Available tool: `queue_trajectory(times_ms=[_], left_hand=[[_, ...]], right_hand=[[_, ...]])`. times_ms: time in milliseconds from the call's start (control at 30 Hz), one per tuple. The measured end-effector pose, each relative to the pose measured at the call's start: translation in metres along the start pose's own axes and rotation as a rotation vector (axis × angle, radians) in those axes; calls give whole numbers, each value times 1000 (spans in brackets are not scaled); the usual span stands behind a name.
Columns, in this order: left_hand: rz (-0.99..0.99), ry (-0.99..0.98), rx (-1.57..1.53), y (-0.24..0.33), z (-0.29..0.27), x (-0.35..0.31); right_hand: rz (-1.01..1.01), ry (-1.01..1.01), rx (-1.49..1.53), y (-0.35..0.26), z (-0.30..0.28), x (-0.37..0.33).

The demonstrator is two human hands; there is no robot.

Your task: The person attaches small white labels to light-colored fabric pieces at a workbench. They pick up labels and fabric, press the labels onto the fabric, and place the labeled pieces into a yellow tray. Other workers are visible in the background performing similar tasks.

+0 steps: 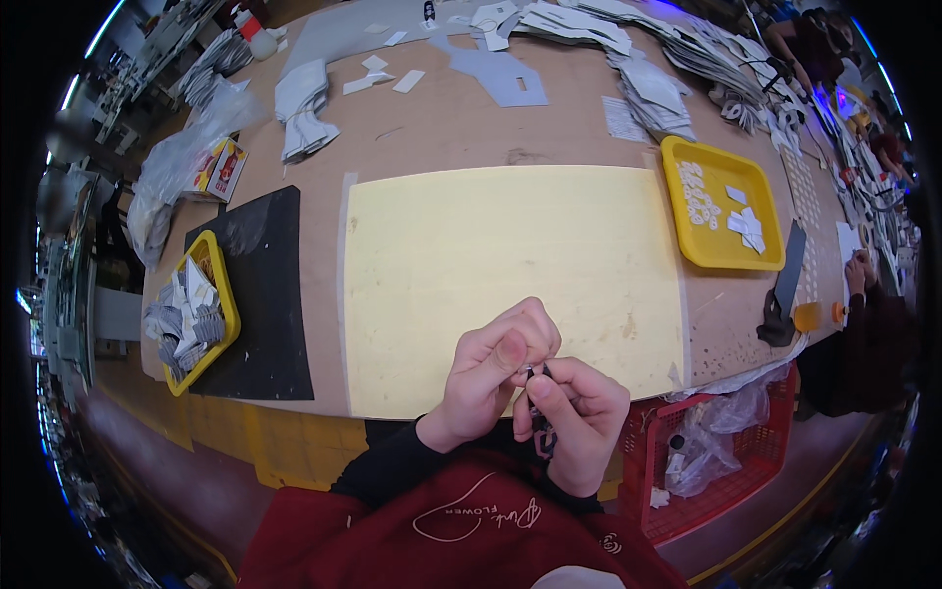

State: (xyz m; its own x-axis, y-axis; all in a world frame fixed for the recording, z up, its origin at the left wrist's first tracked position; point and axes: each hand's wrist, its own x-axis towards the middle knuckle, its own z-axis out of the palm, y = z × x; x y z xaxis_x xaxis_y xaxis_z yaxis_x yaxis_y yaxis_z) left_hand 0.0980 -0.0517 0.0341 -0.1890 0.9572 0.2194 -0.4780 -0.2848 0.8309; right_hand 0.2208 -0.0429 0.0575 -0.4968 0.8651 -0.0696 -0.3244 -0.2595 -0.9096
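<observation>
Both my hands meet close to my body, over the near edge of a pale yellow sheet (510, 255). My left hand (488, 376) is closed in a pinch, thumb against the curled fingers. Whatever it pinches is hidden or too small to name; a tiny pale bit shows at the fingertips. My right hand (581, 412) is closed around a small dark tool (543, 439) with a looped handle, which looks like small scissors. Its dark tip points up toward my left fingertips, and the fingers cover most of it.
To the right a yellow tray (675, 236) holds small pale pieces. Another yellow tray (232, 312), full of grey and white pieces, overlaps a black mat (265, 294) at left. Stacked cut pieces (574, 27) lie at the back. A red crate (638, 471) stands below the table's right edge; a co-worker's hand (860, 272) is beyond.
</observation>
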Motion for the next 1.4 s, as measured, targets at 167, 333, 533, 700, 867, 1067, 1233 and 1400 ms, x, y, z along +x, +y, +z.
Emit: queue_trajectory(times_ms=[167, 333, 533, 700, 867, 1067, 1233, 1400], left_hand=[[-2, 7, -28, -4, 6, 3], [-36, -6, -41, -4, 5, 3], [-81, -51, 49, -2, -1, 5], [-50, -21, 31, -5, 4, 5], [-50, 16, -6, -6, 6, 4], [-68, 43, -32, -8, 8, 3], [-67, 35, -35, -11, 7, 6], [-160, 115, -54, -17, 10, 6]], right_hand=[[-22, 18, 17, 2, -3, 0], [-84, -8, -44, 0, -7, 3], [-40, -1, -102, -4, -12, 4], [-22, 29, 42, 2, -9, 2], [-44, 36, 109, 7, -6, 1], [-103, 20, -68, 7, -10, 4], [-46, 15, 77, 12, -14, 5], [-219, 116, -63, 22, -16, 7]])
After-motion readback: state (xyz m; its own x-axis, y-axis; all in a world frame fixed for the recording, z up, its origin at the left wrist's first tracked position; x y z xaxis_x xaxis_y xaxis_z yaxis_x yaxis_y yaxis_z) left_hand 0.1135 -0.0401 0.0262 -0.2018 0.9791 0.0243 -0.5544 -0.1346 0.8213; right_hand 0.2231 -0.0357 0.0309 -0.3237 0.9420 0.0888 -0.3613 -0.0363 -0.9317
